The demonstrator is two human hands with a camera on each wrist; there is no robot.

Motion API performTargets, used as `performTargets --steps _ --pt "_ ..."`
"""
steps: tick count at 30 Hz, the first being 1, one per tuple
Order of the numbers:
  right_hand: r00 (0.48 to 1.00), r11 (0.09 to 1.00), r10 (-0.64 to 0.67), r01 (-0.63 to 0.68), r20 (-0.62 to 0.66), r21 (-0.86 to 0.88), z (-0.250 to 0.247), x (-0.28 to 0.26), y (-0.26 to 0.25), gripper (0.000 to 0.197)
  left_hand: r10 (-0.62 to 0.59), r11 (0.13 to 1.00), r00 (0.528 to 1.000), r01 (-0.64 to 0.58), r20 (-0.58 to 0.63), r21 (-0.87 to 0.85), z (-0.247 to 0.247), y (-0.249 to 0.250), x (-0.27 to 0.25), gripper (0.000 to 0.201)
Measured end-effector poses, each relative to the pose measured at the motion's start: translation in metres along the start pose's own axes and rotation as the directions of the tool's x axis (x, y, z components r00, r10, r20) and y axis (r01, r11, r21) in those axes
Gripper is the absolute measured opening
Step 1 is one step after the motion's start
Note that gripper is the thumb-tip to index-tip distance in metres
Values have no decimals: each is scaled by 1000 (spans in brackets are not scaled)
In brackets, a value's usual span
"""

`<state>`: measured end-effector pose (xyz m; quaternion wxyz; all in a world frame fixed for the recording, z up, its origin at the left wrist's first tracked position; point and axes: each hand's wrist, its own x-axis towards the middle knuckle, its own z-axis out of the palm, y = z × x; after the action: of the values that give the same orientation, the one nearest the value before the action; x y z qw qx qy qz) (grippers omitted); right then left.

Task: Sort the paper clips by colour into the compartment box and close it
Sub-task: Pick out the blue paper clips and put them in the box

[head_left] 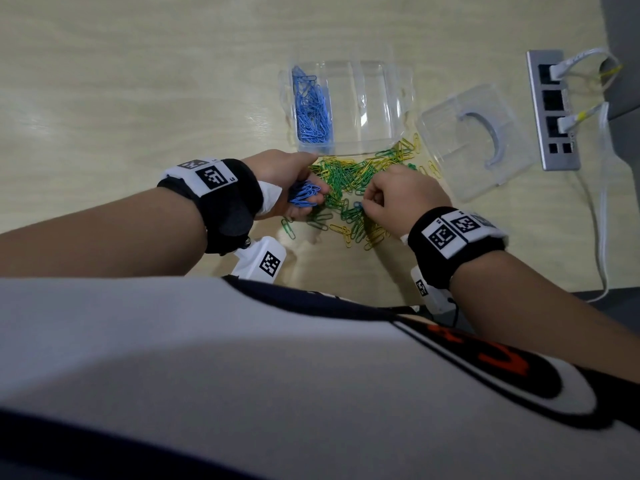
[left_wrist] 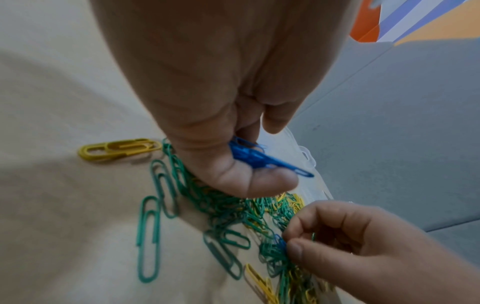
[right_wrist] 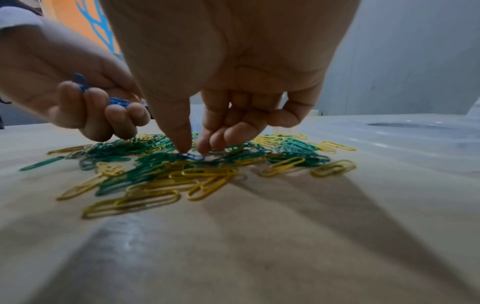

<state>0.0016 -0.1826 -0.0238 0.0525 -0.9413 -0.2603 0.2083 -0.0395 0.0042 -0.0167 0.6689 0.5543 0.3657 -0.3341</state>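
The left hand (head_left: 289, 181) lies palm up at the left edge of the pile of green and yellow paper clips (head_left: 356, 188), its fingers curled round a bunch of blue paper clips (head_left: 304, 197). In the left wrist view those blue clips stick out between the thumb and the curled fingers.

The right hand (head_left: 401, 199) is over the near middle of the pile, knuckles up. Its thumb and forefinger come down together on a single blue paper clip (right_wrist: 194, 156) that lies among the green ones; the right wrist view shows both fingertips touching it, and the clip is on the pile, not lifted. The other fingers are loosely bent above the clips.

The clear compartment box (head_left: 391, 109) stands open on the pale wooden table (head_left: 138, 81), just beyond the pile. Its left compartment holds a heap of blue clips (head_left: 311, 109); the other compartments look clear through their plastic. The transparent lid (head_left: 478, 140) lies flat to the right of the box, apart from it, touching the pile's right fringe. Further right, a grey socket strip (head_left: 552, 109) is set into the table with white cables (head_left: 602, 209) plugged in.
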Motion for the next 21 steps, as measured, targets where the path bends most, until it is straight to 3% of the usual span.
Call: performTargets --steps 9,13,16,21 --pt "1000 999 -8 9 29 -32 2 4 -8 7 6 1000 1000 -6 -17 -31 2 1 -2 52" --pt "999 992 35 -32 -18 124 1 7 -4 4 3 1000 1000 -4 -7 -23 0 0 -3 52" --pt "994 960 95 -75 -62 269 -1 8 1 15 2 1000 1000 -2 -5 -21 -1 -1 -3 53" --pt "983 905 107 -33 -152 424 -6 7 0 10 -3 1000 1000 3 -9 -17 1 0 -2 53"
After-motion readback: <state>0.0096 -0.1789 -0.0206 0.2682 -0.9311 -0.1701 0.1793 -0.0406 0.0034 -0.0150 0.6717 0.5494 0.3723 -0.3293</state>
